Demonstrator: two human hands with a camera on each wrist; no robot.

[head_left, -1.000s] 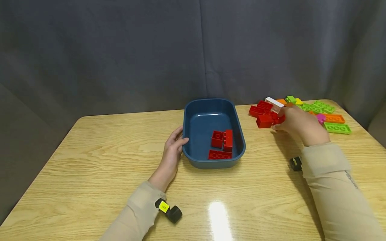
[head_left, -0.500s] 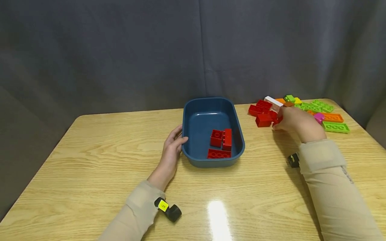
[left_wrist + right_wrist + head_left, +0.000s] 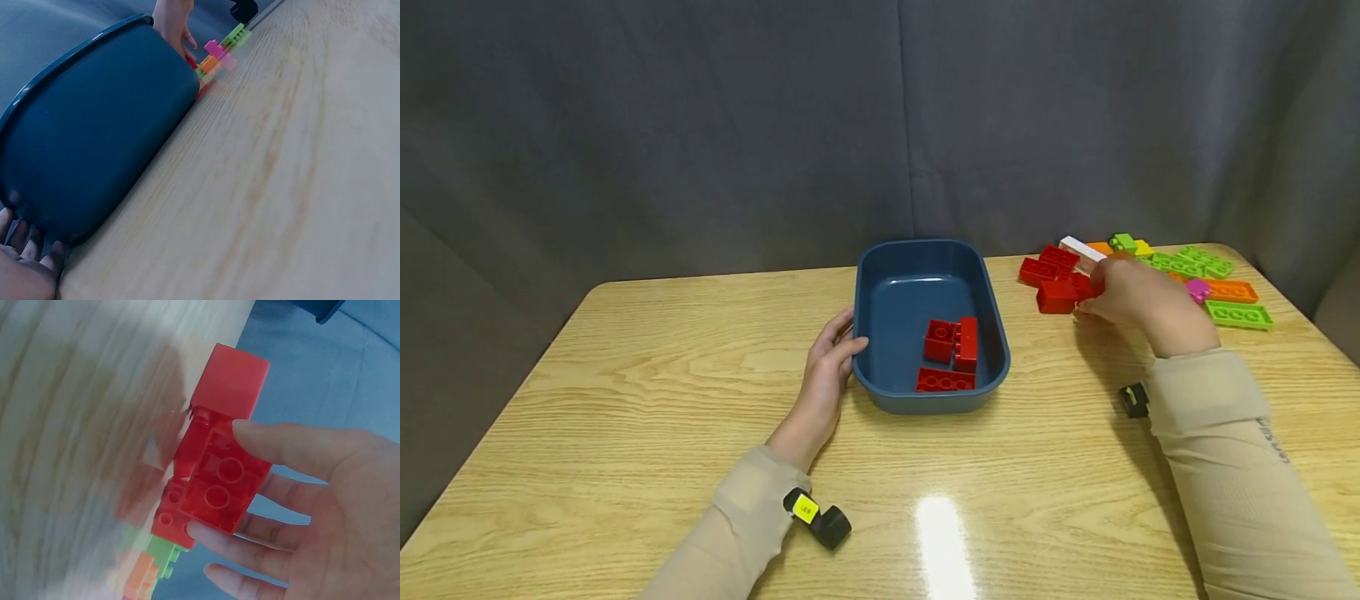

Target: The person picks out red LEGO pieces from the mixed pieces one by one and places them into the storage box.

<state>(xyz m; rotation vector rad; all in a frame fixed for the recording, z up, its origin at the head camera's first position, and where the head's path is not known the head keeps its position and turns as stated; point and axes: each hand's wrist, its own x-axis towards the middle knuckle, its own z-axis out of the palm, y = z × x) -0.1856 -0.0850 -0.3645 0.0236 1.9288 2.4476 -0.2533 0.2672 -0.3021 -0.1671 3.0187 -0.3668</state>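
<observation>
On the wooden table stands a dark blue plastic tub (image 3: 932, 405) with three red toy bricks (image 3: 966, 346) lying in it. My left hand (image 3: 823, 375) holds the tub's left side, thumb over the rim and fingers against the outer wall (image 3: 100, 125). At the back right, my right hand (image 3: 1150, 304) pinches a red brick (image 3: 228, 478) between thumb and fingers. Its hollow underside with round tubes faces the right wrist camera. Other red bricks (image 3: 1056, 297) lie right beside it, partly hidden by that hand in the head view.
A white brick (image 3: 1078, 250) lies behind the red ones. Further right are green bricks (image 3: 1237, 315), an orange brick (image 3: 1232, 290), a magenta piece (image 3: 1198, 290) and a yellow brick (image 3: 1143, 250). A grey curtain (image 3: 737, 142) hangs along the table's back edge.
Both hands stay almost where they were, the right among the red bricks and the left at the tub. The head view shifts slightly.
</observation>
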